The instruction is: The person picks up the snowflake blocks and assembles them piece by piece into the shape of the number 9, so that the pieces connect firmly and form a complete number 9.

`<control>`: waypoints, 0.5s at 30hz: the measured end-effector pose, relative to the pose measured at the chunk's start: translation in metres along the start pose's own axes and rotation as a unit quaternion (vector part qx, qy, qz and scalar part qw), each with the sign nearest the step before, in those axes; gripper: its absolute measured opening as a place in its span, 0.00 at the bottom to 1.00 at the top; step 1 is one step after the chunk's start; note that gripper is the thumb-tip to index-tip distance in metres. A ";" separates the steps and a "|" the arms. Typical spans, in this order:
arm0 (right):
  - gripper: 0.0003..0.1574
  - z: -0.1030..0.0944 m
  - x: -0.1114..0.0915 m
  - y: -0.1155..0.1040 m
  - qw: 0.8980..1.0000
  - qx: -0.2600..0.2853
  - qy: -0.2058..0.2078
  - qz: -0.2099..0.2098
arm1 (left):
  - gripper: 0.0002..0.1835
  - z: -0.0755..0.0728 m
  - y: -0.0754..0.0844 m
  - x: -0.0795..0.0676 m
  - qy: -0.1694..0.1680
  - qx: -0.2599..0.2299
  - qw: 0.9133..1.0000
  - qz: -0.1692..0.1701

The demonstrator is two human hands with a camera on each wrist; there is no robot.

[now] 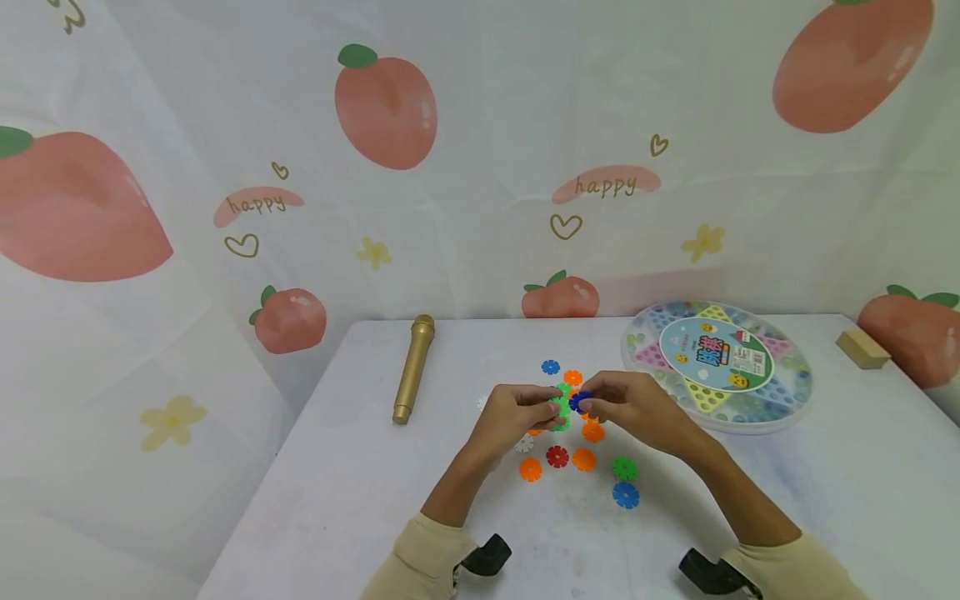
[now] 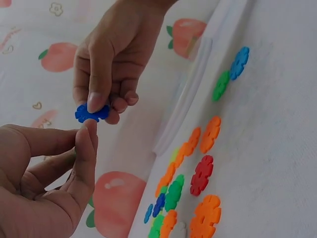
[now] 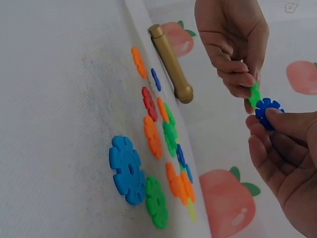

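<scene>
My left hand (image 1: 517,417) pinches a bright green notched plastic disc (image 3: 254,96), shaped like a snowflake. Opposite it, my right hand (image 1: 637,408) grips a dark blue notched disc (image 3: 267,112) between thumb and fingers. The two discs meet edge to edge in the right wrist view, held up over the table. From the left wrist, fingers hide nearly all of the green disc, while the blue disc (image 2: 83,113) shows plainly. Below the hands lie loose discs of the same kind, among them a red disc (image 1: 557,457), an orange disc (image 1: 584,459) and a green disc (image 1: 625,468).
A gold microphone-shaped stick (image 1: 414,371) lies at the back left of the white table (image 1: 360,500). Behind my right hand is a round clear case (image 1: 795,400) with a printed label. A small wooden block (image 1: 862,349) sits at the far right, before a peach-print cloth (image 1: 480,225).
</scene>
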State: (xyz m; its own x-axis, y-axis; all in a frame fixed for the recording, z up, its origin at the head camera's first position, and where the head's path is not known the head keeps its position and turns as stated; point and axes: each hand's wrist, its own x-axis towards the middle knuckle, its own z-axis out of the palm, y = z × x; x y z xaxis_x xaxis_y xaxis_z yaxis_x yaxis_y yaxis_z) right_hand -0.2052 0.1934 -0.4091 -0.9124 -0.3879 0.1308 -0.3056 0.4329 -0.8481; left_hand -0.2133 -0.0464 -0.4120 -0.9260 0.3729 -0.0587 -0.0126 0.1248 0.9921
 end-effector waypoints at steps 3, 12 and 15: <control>0.08 0.002 0.000 0.001 1.000 -0.003 0.006 0.003 | 0.15 0.001 0.000 -0.001 0.012 -0.009 1.000 -0.004; 0.05 0.008 0.000 0.003 0.999 -0.005 0.034 -0.017 | 0.14 0.004 -0.001 -0.001 0.029 -0.060 0.998 -0.016; 0.05 0.009 0.000 0.003 0.999 -0.009 0.044 -0.023 | 0.14 0.005 -0.001 0.000 0.033 -0.080 0.996 -0.024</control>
State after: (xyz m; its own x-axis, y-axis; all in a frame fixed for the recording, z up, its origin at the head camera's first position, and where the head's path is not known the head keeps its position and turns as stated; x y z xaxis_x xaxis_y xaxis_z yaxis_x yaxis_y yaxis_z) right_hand -0.2034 0.1872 -0.4166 -0.9170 -0.3361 0.2147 -0.3525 0.4310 -0.8307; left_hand -0.2115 -0.0420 -0.4131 -0.9454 0.3087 -0.1043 -0.1125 -0.0089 0.9936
